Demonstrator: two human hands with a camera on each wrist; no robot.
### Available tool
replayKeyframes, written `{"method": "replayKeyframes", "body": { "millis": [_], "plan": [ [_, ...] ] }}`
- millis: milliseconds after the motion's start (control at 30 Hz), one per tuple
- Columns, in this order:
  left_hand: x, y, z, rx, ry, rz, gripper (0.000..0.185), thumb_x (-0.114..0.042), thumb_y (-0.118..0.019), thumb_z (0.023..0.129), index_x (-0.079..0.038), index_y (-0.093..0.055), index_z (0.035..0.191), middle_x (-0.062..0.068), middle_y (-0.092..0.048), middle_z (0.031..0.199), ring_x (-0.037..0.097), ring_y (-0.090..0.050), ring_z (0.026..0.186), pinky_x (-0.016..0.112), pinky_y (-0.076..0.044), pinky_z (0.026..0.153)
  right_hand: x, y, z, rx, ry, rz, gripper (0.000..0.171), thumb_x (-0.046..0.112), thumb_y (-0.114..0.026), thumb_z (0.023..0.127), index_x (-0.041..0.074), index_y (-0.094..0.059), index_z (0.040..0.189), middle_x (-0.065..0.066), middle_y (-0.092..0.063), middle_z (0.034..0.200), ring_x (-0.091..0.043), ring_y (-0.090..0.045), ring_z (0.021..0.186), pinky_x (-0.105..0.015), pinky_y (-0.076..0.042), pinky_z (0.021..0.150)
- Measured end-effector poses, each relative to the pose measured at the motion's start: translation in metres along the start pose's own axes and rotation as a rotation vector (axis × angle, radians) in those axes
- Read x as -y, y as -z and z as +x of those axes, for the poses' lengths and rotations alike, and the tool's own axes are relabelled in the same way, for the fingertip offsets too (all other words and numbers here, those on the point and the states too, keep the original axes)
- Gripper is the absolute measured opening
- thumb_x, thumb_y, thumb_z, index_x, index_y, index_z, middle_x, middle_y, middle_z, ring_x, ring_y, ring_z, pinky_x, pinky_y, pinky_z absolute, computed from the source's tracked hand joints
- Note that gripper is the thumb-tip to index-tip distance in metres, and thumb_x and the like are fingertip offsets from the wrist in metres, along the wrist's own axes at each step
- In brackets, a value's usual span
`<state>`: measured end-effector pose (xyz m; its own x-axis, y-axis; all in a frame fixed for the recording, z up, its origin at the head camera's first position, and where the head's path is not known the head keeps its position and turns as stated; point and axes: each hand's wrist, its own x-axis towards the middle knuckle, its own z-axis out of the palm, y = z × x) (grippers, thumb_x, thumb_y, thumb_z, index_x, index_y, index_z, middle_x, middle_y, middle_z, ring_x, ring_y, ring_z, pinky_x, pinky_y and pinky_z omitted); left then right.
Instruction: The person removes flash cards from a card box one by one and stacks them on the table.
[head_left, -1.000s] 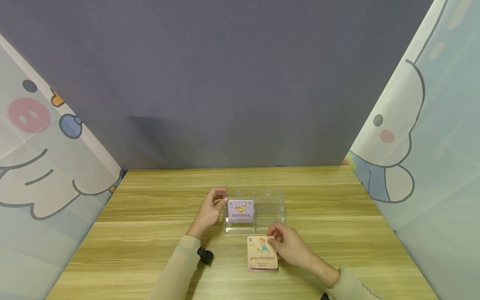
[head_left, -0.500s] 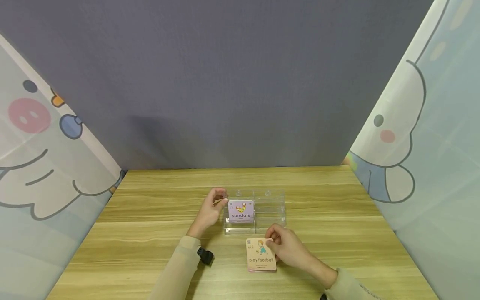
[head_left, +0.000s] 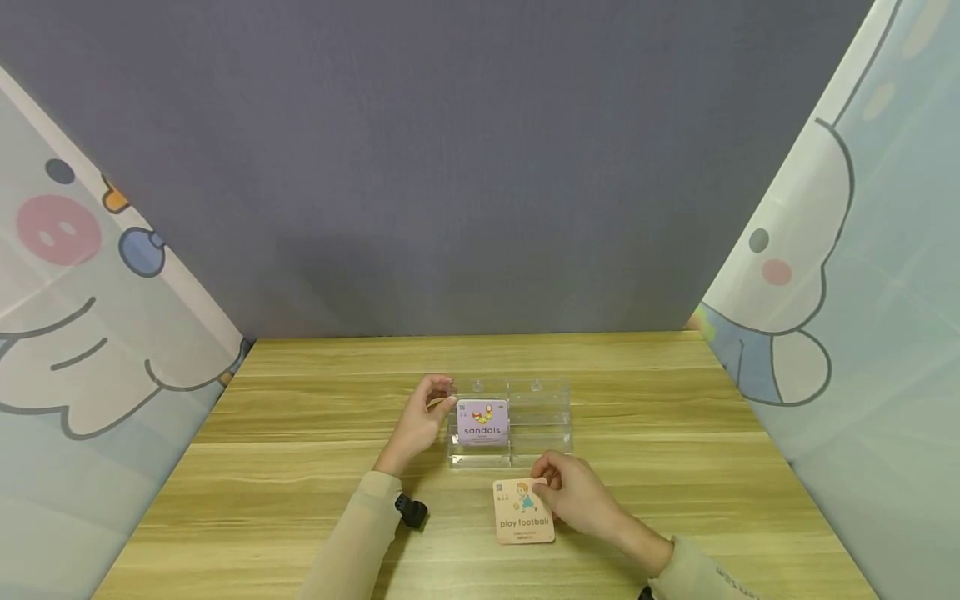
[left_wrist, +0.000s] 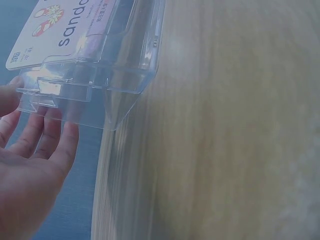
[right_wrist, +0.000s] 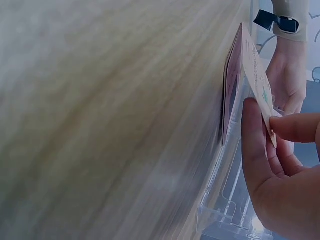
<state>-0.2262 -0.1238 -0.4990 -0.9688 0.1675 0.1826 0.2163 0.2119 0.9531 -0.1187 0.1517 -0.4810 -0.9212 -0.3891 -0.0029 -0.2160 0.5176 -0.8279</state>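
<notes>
In the head view my left hand point(head_left: 417, 423) grips the left edge of a clear plastic card holder point(head_left: 542, 419). The left wrist view has the thumb on one side of that edge and the fingers on the other. A lilac "sandals" card point(head_left: 482, 422) stands in the holder's left column. My right hand point(head_left: 583, 498) pinches the upper right corner of a cream "play football" card point(head_left: 523, 527) in front of the holder. Seen from the right wrist, the cream card tilts up from pinkish cards point(right_wrist: 232, 87) lying beneath it on the table. How many lie there is hard to tell.
The wood-grain table point(head_left: 315, 392) carries the holder near its middle. Behind the table hangs a dark grey curtain point(head_left: 480, 183). Cartoon-printed cloths point(head_left: 892, 317) enclose the left and right sides. A black strap device point(head_left: 411, 511) sits on the left wrist.
My right hand and the cream card have shifted slightly toward me. The pink edge that showed below the card is now hidden in the head view. My left hand and the holder stay put.
</notes>
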Motion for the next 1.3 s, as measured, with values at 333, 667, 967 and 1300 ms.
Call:
{"method": "replayKeyframes", "body": {
  "millis": [333, 667, 967, 1300],
  "plan": [
    [0.0011, 0.0022, -0.0003, 0.004, -0.027, -0.007, 0.028, 0.000, -0.059, 0.101, 0.003, -0.052, 0.129, 0.018, -0.060, 0.123, 0.031, -0.058, 0.116, 0.048, -0.049, 0.102, -0.0012, -0.0051, 0.0029, -0.086, 0.072, -0.262, 0.013, -0.001, -0.073, 0.088, 0.005, -0.066, 0.097, 0.008, -0.054, 0.079, -0.003, -0.047, 0.067, -0.022, -0.046, 0.056],
    [0.0020, 0.0015, 0.0006, -0.004, -0.045, -0.016, 0.031, 0.003, -0.059, 0.100, 0.005, -0.051, 0.130, 0.023, -0.059, 0.124, 0.037, -0.057, 0.117, 0.054, -0.047, 0.103, -0.0019, -0.0081, 0.0042, -0.097, 0.113, -0.397, 0.011, 0.002, -0.076, 0.086, 0.004, -0.069, 0.094, 0.007, -0.054, 0.081, -0.005, -0.047, 0.070, -0.020, -0.045, 0.059],
    [0.0009, 0.0029, 0.0012, 0.004, -0.026, -0.011, 0.028, 0.003, -0.059, 0.100, 0.001, -0.052, 0.127, 0.019, -0.059, 0.122, 0.032, -0.057, 0.115, 0.048, -0.048, 0.104, -0.0037, -0.0077, 0.0064, -0.050, 0.119, -0.435, 0.011, 0.002, -0.076, 0.087, 0.000, -0.071, 0.097, 0.003, -0.059, 0.087, -0.004, -0.052, 0.073, -0.020, -0.051, 0.061],
    [0.0036, 0.0027, 0.0004, 0.007, -0.052, -0.011, 0.028, 0.004, -0.059, 0.100, 0.004, -0.052, 0.127, 0.018, -0.059, 0.121, 0.031, -0.058, 0.112, 0.044, -0.050, 0.102, -0.0046, -0.0086, 0.0082, -0.051, 0.129, -0.471, 0.004, 0.004, -0.074, 0.089, 0.003, -0.070, 0.089, 0.007, -0.050, 0.079, -0.004, -0.045, 0.067, -0.019, -0.044, 0.055]
  ]
}}
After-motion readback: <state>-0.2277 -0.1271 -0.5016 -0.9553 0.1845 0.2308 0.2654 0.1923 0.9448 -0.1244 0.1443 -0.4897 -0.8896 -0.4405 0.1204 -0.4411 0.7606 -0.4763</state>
